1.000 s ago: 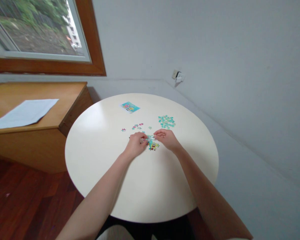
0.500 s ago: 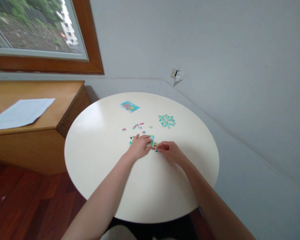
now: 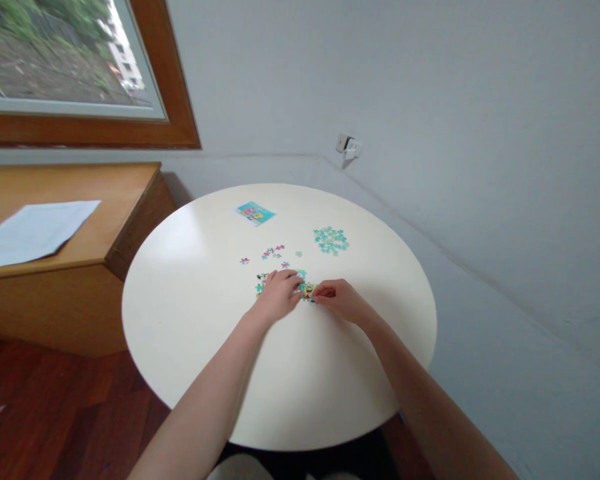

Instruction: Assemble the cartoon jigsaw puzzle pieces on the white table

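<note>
On a round cream table (image 3: 190,313) lies a small, partly joined cluster of colourful puzzle pieces (image 3: 307,290). My left hand (image 3: 277,293) rests on top of the cluster's left part with its fingers curled down onto the pieces. My right hand (image 3: 340,299) is at the cluster's right edge, fingertips pinched together against it. Whether a loose piece sits in that pinch is too small to see. Both forearms reach in from the near side of the table.
A heap of teal pieces (image 3: 331,240) lies farther back on the right, a few loose pink and teal pieces (image 3: 273,253) in the middle, and a small picture card (image 3: 254,213) near the far edge. A wooden desk (image 3: 70,267) with a paper sheet (image 3: 30,230) stands left.
Both hands came a little toward me. My right hand dropped from the far side of the cluster to its right edge and closed into a pinch. The view shifted slightly.
</note>
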{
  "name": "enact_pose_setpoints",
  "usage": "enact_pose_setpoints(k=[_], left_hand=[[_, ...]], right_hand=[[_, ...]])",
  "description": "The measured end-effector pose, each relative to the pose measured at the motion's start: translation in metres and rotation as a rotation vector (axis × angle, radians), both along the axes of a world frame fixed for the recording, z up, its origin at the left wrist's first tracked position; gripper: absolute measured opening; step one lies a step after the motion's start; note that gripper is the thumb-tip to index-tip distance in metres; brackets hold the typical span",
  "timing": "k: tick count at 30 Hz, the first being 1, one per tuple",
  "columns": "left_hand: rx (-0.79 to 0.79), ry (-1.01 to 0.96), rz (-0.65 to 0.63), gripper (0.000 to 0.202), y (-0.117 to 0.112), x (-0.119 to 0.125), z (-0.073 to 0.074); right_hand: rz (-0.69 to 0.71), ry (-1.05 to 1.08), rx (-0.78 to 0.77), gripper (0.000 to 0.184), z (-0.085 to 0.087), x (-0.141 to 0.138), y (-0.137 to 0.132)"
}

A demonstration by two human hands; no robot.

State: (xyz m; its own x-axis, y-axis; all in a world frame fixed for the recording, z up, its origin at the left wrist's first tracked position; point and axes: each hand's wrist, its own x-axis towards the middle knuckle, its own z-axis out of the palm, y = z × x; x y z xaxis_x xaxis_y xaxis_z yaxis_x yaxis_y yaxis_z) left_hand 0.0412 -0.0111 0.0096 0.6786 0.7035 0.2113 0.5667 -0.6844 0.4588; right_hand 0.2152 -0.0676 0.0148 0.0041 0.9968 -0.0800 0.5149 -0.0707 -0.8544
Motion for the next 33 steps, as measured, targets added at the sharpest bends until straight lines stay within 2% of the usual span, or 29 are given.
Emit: enact_pose_setpoints(k=[13, 22, 33], left_hand=[[0.018, 0.008, 0.009, 0.024, 0.001, 0.001, -0.004], [-0.009, 0.029, 0.014, 0.026, -0.001, 0.001, 0.002], [0.021, 0.014, 0.018, 0.025, 0.0, 0.001, -0.003]], right_hand=[[0.059, -0.037, -0.085, 0.003, 0.002, 0.002, 0.011], [0.063, -0.105, -0.12, 0.001, 0.005, 0.001, 0.017], [0.059, 0.166, -0.15, 0.01, 0.005, 0.005, 0.003]])
